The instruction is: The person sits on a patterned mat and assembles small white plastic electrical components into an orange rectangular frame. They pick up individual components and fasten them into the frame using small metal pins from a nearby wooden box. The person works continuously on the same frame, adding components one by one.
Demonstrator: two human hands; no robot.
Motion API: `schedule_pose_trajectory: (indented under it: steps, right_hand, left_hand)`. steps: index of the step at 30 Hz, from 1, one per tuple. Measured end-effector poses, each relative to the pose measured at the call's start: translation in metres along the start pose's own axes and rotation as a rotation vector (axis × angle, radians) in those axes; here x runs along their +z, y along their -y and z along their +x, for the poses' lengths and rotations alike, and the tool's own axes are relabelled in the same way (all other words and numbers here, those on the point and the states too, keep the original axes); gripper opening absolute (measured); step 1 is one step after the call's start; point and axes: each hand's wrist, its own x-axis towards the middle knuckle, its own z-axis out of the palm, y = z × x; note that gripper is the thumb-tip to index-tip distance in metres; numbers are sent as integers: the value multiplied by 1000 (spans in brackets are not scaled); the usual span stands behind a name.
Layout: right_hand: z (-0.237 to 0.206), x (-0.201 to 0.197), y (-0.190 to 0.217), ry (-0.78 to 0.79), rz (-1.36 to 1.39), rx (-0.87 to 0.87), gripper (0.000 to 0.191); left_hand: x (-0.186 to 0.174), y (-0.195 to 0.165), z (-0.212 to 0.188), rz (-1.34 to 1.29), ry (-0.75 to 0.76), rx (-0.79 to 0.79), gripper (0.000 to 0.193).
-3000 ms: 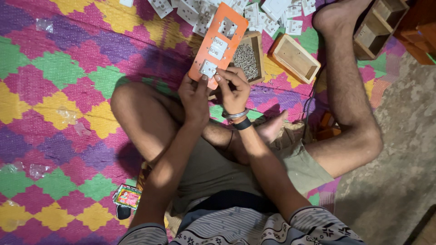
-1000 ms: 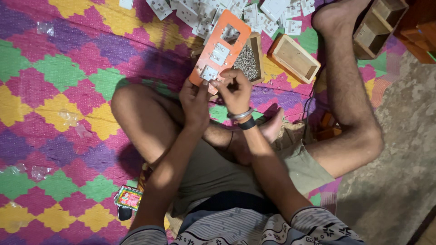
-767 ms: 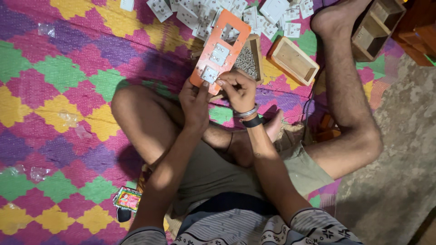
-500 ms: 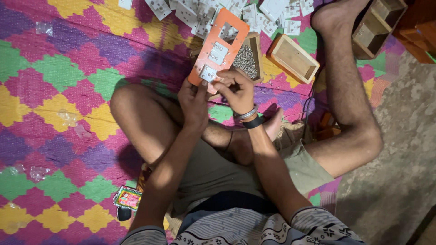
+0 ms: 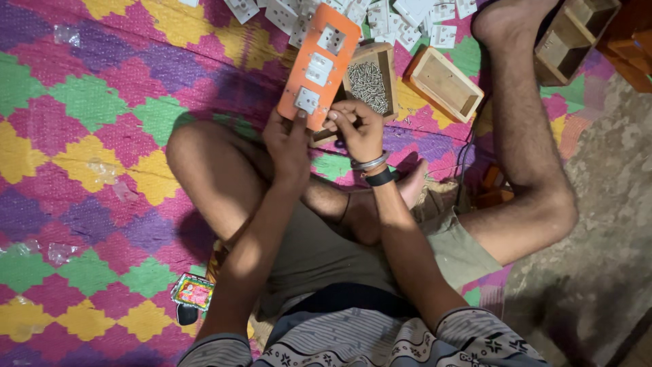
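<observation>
I sit on a patterned mat with my legs folded. My left hand (image 5: 288, 139) grips the lower end of an orange switch plate (image 5: 319, 61) that carries two white switch modules and one open slot at its far end. My right hand (image 5: 356, 129) has its fingers pinched at the plate's lower right edge; what it pinches is too small to see. A bangle and a dark band sit on my right wrist.
Behind the plate stand a wooden box of small screws (image 5: 370, 78) and an open wooden box (image 5: 441, 83). Several white switch modules (image 5: 387, 17) lie along the top. More wooden boxes (image 5: 570, 34) stand top right. A small colourful packet (image 5: 193, 292) lies by my left elbow.
The plate has stayed in my left hand, shifting only slightly. My right hand's fingers have moved a little along its lower edge.
</observation>
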Motion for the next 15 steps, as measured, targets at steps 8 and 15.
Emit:
schedule_pose_trajectory:
  steps: [8, 15]
  right_hand:
    - [-3, 4, 0, 8, 78, 107, 18]
    - [-15, 19, 31, -122, -597, -374, 21]
  left_hand:
    - [1, -7, 1, 121, -22, 47, 25]
    - [3, -10, -3, 183, 67, 179, 27]
